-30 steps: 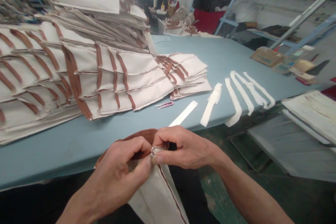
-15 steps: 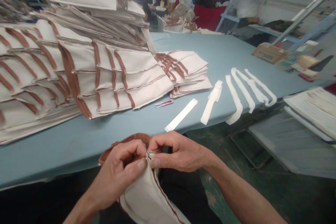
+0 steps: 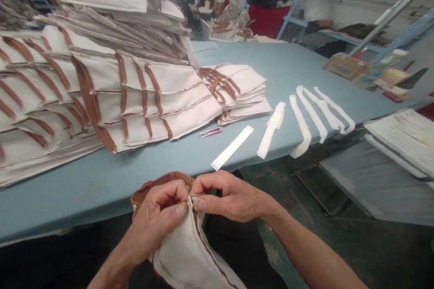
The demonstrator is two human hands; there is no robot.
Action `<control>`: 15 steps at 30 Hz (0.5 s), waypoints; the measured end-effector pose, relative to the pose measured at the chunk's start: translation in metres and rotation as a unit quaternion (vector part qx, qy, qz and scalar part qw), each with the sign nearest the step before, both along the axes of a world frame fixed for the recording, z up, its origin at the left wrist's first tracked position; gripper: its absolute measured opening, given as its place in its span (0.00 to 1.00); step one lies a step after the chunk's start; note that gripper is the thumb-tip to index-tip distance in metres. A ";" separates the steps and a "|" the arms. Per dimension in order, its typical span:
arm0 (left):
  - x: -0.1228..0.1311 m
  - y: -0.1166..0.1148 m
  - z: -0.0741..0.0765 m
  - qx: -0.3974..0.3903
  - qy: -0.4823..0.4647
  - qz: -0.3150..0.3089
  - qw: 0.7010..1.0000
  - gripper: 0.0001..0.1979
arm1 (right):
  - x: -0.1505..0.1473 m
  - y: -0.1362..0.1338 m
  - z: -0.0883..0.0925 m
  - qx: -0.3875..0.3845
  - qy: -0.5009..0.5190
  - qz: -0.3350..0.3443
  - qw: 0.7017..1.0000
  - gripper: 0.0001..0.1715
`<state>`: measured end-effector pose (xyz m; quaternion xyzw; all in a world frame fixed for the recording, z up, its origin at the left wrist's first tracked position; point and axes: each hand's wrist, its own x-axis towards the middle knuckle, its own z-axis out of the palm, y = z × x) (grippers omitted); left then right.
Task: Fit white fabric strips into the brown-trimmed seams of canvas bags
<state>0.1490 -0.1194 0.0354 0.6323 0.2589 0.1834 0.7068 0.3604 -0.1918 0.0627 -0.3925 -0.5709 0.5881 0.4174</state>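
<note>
My left hand [image 3: 164, 214] and my right hand [image 3: 225, 196] pinch the seamed edge of a cream fabric piece [image 3: 190, 253] with brown trim, thumbs almost meeting. The piece hangs down over my lap, and its brown part [image 3: 169, 177] arches up behind my fingers, close to the table's front edge. Both hands are closed on the cloth; my fingertips behind it are hidden. Beyond them on the blue-covered table lie pink-handled thread snips [image 3: 210, 132] and a single white strip [image 3: 232, 148].
Cream pieces with brown trim lie in overlapping rows [image 3: 142, 99] at left, beside a smaller stack [image 3: 244, 95]. Behind rises a taller pile [image 3: 101, 22]. Several white strips [image 3: 305, 122] hang near the right edge. A cardboard box [image 3: 346, 67] stands farther right.
The view has shifted slightly, so the table's things appear a little further left. My hands keep the same pinch; the brown part behind my left hand has bunched slightly.
</note>
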 end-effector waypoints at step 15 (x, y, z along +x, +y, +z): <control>0.007 -0.003 0.036 0.146 0.040 -0.007 0.988 0.18 | -0.005 -0.002 0.013 0.044 -0.082 -0.068 0.993 0.05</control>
